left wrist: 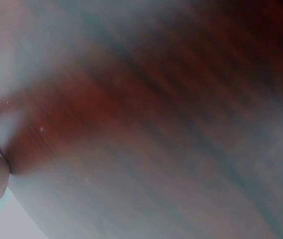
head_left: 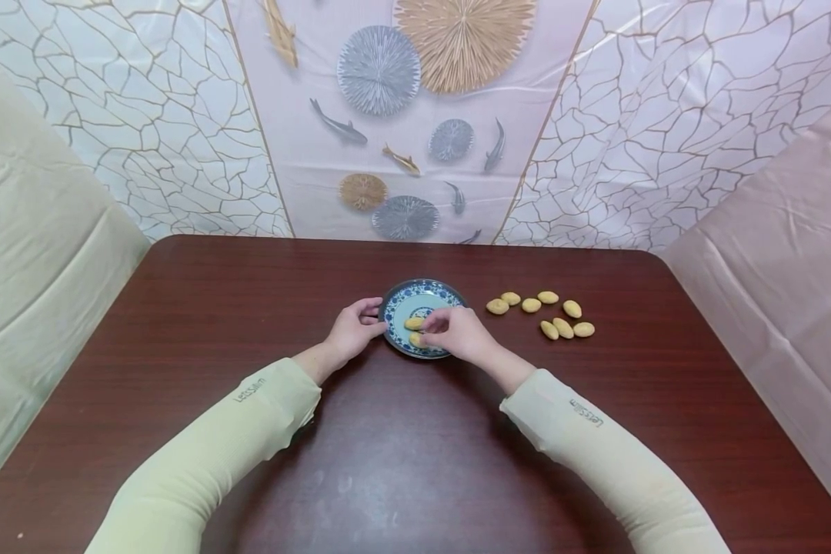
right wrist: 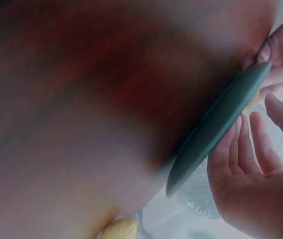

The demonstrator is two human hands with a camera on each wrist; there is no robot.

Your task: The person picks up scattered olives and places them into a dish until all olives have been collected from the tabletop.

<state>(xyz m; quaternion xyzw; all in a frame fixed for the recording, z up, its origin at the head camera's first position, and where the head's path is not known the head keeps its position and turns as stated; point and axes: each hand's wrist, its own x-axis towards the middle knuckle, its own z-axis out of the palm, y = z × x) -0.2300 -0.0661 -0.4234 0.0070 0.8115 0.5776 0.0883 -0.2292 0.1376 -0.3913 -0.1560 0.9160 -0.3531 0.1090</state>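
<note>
A round plate (head_left: pixel 400 296) with a blue floral rim and pale blue middle lies on the table. My left hand (head_left: pixel 352 329) grips its left edge, with the thumb at the rim. Two small yellow potato-like ovals lie on the plate, an upper oval (head_left: pixel 413 323) and a lower oval (head_left: pixel 417 339). Over the plate's right side, my right hand (head_left: pixel 457 332) has its thumb and fingertips close beside these ovals. In the right wrist view, a gap shows between the thumb and index finger of the right hand (right wrist: pixel 261 184), beside the plate's dark green underside (right wrist: pixel 221 127).
Several similar yellow ovals (head_left: pixel 563 328) lie scattered on the table right of the plate. The dark reddish-brown table (head_left: pixel 388 462) meets a patterned backdrop (head_left: pixel 415 154) behind and plain cloth at both sides. The left wrist view shows mostly blurred tabletop.
</note>
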